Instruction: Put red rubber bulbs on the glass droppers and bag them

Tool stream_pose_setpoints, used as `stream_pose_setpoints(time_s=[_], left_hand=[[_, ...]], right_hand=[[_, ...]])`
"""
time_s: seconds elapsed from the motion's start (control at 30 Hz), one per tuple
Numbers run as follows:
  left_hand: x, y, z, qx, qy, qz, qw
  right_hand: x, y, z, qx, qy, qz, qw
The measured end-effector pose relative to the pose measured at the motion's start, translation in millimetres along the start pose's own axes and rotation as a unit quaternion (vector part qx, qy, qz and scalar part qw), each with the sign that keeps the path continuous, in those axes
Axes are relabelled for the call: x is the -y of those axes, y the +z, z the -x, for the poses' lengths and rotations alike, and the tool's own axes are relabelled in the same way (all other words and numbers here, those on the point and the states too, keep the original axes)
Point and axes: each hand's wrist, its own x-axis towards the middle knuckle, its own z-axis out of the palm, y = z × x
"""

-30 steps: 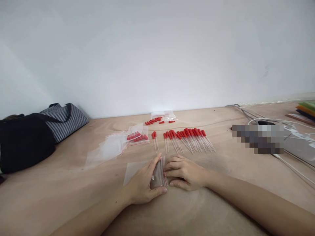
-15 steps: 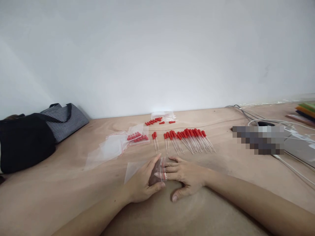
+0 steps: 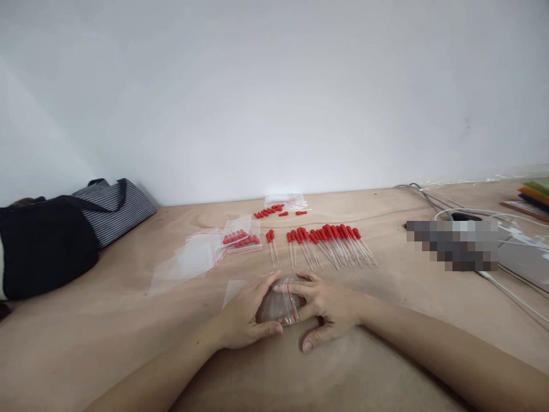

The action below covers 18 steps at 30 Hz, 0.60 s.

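Note:
A clear zip-lock bag point(image 3: 274, 309) with a red seal line lies flat on the table between my hands. My left hand point(image 3: 242, 317) rests on its left part, thumb and fingers apart in a wide curve. From the right, my right hand point(image 3: 328, 303) reaches over the seal end with its fingers spread. Whether those fingertips are on the bag or inside its mouth, I cannot tell. Just beyond my hands lie a pair of red-bulbed droppers point(image 3: 271, 240) and a long row of similar droppers point(image 3: 334, 240), tips toward me.
Left of the droppers are a bag of red rubber bulbs point(image 3: 242, 240) and a fan of flat clear bags point(image 3: 189, 260). Loose red bulbs point(image 3: 268, 212) lie near the wall. A black and striped bag point(image 3: 51, 246) sits far left; cables point(image 3: 433, 209) and a laptop point(image 3: 523, 257) are right.
The bag's seal end has shifted slightly right and lies more spread out. My right index finger now stretches farther left across the bag. The hands have drawn slightly apart.

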Motion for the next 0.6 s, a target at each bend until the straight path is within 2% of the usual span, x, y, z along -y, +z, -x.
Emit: stream_pose_setpoints(time_s=[0.17,0.27,0.33,0.4,0.47,0.53,0.6], left_hand=[[1,0.7,-1,-0.012,-0.015,0.004,1.0],[1,1.8,-1,-0.01,-0.027,0.004,1.0],[1,2.4,0,-0.007,-0.034,0.002,0.999],[1,2.7,0,-0.008,-0.036,-0.002,0.999],[1,2.6,0,-0.011,-0.03,-0.005,0.999],[1,2.1,0,-0.014,-0.022,-0.004,1.0],[2,1.3,0,-0.013,-0.022,-0.001,1.0]], right_hand=[[0,-2,1,-0.007,0.007,-0.044,0.999],[-1,-10,5,-0.033,0.017,-0.127,0.991],[-7,-18,4,-0.067,0.053,-0.189,0.978],[-17,-25,-3,-0.12,0.13,-0.208,0.962],[-34,-31,-18,-0.195,0.246,-0.17,0.934],[-54,-34,-40,-0.225,0.386,-0.131,0.885],[-73,-33,-65,-0.236,0.438,-0.112,0.86]])
